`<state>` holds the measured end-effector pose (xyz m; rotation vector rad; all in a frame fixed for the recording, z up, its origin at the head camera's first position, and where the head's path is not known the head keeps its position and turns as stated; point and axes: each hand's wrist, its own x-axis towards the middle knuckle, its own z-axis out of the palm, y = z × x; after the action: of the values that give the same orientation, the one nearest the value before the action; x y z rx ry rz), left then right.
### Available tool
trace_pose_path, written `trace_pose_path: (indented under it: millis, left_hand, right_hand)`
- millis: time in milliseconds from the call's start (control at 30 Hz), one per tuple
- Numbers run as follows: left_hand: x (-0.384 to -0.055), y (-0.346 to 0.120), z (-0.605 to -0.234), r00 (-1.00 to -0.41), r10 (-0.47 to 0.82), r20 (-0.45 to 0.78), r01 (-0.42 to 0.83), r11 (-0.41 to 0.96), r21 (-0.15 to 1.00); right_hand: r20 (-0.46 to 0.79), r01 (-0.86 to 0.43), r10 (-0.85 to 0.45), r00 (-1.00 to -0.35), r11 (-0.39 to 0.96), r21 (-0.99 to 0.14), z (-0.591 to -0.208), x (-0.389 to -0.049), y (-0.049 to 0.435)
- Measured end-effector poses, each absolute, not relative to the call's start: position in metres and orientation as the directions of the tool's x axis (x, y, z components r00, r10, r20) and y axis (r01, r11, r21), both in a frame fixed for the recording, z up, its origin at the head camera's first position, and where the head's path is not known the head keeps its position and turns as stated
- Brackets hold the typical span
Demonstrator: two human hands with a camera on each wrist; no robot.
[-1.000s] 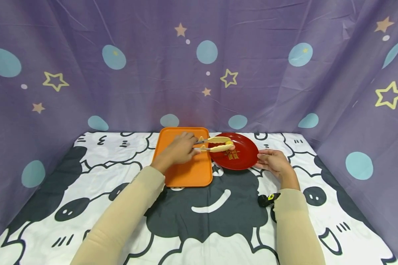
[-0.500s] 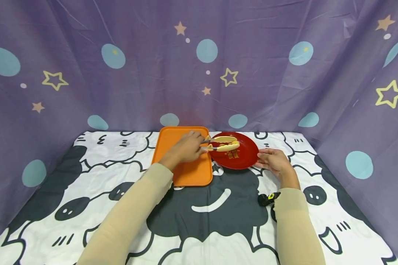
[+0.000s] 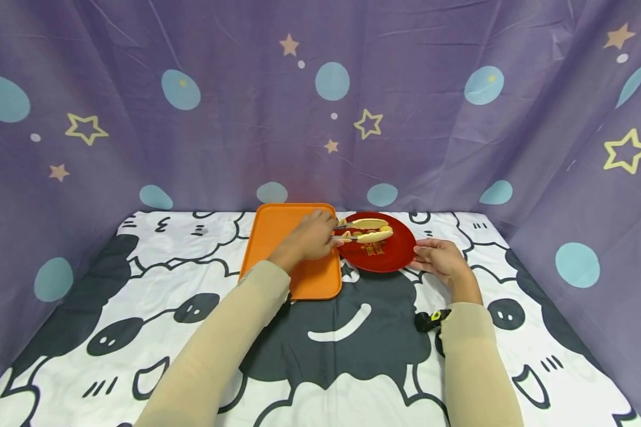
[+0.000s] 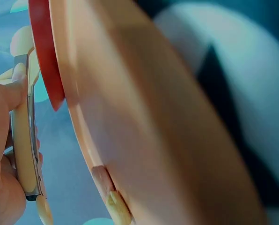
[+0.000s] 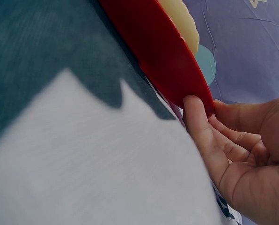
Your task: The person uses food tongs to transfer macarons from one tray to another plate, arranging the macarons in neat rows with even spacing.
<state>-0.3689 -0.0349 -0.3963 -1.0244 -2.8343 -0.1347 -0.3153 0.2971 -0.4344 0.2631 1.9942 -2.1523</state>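
Observation:
My left hand (image 3: 315,234) grips a pair of tongs (image 3: 368,223) with cream tips and metal arms. The tips reach over a round red plate (image 3: 397,256) with gold characters on it, and a small yellow piece (image 3: 386,229) shows at their ends. In the left wrist view, fingers and thumb wrap round the tongs' handle (image 4: 21,145). On the right, my other hand (image 3: 442,261) pinches the plate's rim between thumb and fingers; the right wrist view shows the red rim (image 5: 177,65) in that pinch.
An orange tray (image 3: 315,287) lies left of the plate, partly under my left arm. The left wrist view shows a yellow piece (image 4: 118,208) and a pinkish-brown piece (image 4: 102,178) at the tray. A purple curtain (image 3: 219,154) hangs behind the patterned cloth (image 3: 192,356).
My left hand has moved right with the tongs, carrying the yellow piece from the plate's left part further over it. My right hand stays on the rim.

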Motion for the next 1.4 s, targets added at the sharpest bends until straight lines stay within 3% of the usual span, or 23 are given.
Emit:
trace_pose_path:
  millis: [433, 1400]
  left_hand:
    - [-0.367, -0.026, -0.397, -0.800, 0.587, 0.126, 0.594, 0.804, 0.020]
    - [-0.366, -0.010, -0.399, -0.822, 0.559, 0.107, 0.559, 0.829, -0.032]
  right_hand:
    - [-0.255, 0.257, -0.031, -0.966, -0.080, -0.963, -0.434, -0.317, 0.296]
    - [-0.265, 0.267, -0.026, -0.964, -0.093, -0.959, -0.435, -0.318, 0.299]
